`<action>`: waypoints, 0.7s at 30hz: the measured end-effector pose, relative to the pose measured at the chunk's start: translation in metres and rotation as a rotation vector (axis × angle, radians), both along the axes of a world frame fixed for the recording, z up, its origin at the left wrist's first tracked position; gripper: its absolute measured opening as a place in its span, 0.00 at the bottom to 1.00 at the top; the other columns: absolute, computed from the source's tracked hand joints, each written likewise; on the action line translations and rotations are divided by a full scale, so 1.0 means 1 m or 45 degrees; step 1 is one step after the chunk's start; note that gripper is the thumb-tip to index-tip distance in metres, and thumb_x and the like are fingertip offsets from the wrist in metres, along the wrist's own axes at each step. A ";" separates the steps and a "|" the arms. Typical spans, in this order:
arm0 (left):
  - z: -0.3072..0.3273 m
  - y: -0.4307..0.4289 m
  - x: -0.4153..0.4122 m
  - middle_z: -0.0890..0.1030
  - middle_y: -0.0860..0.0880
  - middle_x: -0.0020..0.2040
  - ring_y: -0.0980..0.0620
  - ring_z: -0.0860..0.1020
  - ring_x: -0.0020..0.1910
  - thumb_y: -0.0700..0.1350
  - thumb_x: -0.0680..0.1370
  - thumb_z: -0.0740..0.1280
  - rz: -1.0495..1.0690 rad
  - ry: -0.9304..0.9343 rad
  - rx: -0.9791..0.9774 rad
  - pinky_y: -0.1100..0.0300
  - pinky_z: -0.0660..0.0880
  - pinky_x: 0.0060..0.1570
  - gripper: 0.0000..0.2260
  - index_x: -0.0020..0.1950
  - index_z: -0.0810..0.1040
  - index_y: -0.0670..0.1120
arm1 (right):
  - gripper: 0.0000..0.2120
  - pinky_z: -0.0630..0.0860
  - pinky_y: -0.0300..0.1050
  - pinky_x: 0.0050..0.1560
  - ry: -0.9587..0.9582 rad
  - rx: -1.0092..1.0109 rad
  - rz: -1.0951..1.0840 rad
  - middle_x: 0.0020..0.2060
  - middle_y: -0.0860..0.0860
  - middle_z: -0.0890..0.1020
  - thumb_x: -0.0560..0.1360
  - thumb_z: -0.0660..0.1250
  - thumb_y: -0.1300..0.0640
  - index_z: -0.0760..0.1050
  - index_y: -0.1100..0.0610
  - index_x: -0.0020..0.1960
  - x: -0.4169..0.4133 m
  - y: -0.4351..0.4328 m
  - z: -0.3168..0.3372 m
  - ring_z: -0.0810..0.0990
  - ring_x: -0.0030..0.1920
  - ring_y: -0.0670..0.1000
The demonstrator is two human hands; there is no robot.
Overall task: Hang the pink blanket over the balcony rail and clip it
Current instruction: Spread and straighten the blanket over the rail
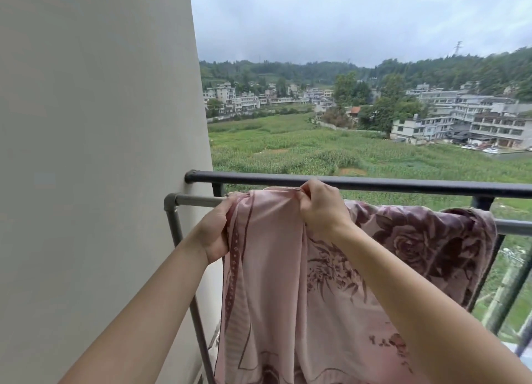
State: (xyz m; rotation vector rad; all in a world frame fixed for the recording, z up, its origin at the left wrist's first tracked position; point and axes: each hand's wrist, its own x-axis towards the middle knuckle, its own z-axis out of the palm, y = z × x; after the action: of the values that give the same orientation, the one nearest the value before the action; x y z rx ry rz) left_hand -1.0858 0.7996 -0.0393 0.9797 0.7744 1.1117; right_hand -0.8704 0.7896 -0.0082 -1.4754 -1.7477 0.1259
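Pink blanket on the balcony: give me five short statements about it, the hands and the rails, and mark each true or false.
1. Both hands grip the pink blanket at its top edge. True: the left hand and the right hand each pinch it.
2. The blanket lies folded on the floor. False: it is held up at the grey rail and hangs down.
3. A darker floral blanket is draped over the rail to the right. True.
4. A clip already pins the pink blanket. False: no clip shows.
5. The black rail runs below the grey one. False: it runs above.
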 end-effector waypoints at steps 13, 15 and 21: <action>0.047 0.029 -0.038 0.79 0.42 0.48 0.45 0.79 0.47 0.38 0.76 0.69 0.520 -0.162 0.109 0.52 0.79 0.49 0.06 0.53 0.78 0.42 | 0.08 0.68 0.41 0.30 0.921 0.067 -0.429 0.37 0.51 0.75 0.76 0.59 0.55 0.73 0.58 0.47 0.148 -0.005 0.039 0.72 0.35 0.51; 0.051 0.032 -0.056 0.79 0.41 0.46 0.44 0.79 0.45 0.36 0.76 0.68 0.717 -0.171 0.152 0.52 0.80 0.47 0.05 0.51 0.77 0.41 | 0.08 0.67 0.43 0.31 0.377 0.130 -0.602 0.35 0.52 0.74 0.76 0.63 0.54 0.71 0.59 0.48 0.164 -0.013 0.040 0.73 0.34 0.54; 0.048 0.033 -0.053 0.79 0.45 0.45 0.48 0.78 0.42 0.40 0.74 0.73 0.886 0.320 0.336 0.54 0.78 0.46 0.07 0.45 0.75 0.47 | 0.23 0.68 0.56 0.59 -0.519 0.113 -0.667 0.60 0.60 0.72 0.76 0.68 0.47 0.73 0.58 0.67 0.099 -0.006 0.033 0.71 0.60 0.61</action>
State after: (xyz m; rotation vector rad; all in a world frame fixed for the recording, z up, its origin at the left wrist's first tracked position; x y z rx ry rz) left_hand -1.1393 0.8322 0.0088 1.1158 1.2505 1.7425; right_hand -0.7717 0.7836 0.0247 -1.9344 -1.5752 -0.5510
